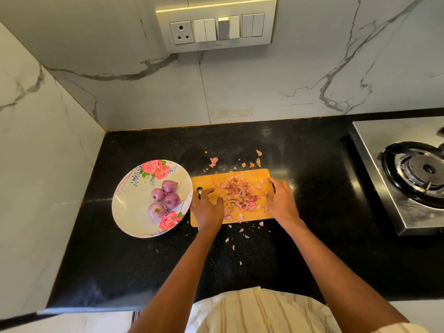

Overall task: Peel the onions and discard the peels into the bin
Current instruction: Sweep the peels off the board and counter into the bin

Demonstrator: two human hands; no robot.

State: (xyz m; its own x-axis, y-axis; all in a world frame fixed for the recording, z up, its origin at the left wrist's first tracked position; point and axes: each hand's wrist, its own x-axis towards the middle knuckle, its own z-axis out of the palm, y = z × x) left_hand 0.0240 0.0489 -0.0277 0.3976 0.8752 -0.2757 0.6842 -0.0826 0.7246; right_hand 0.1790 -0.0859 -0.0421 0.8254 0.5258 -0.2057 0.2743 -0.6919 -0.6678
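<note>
So my left hand (pixel 207 207) is resting on the near left part of the cutting board (pixel 206 181), fingers loosely bent and touching the left edge of the peel pile (pixel 240 194). I honestly can't tell if it's pinching any peel. My right hand (pixel 282 200) is on the board's right edge, fingers fairly straight, thumb toward the pile. That puts the peels between both hands, heaped mid-board, with stray bits on the black counter (pixel 149 260) behind and in front of the board. There's a small dark knob with a metal bit at the board's left edge by my left fingers; can't make out what it is.

Left of the board, just beside it, sits the floral plate (pixel 131 207) with four peeled onions (pixel 163 199) clustered together. Both forearms reach straight out from the bottom of the view. Stove (pixel 413 174) off to the right.
</note>
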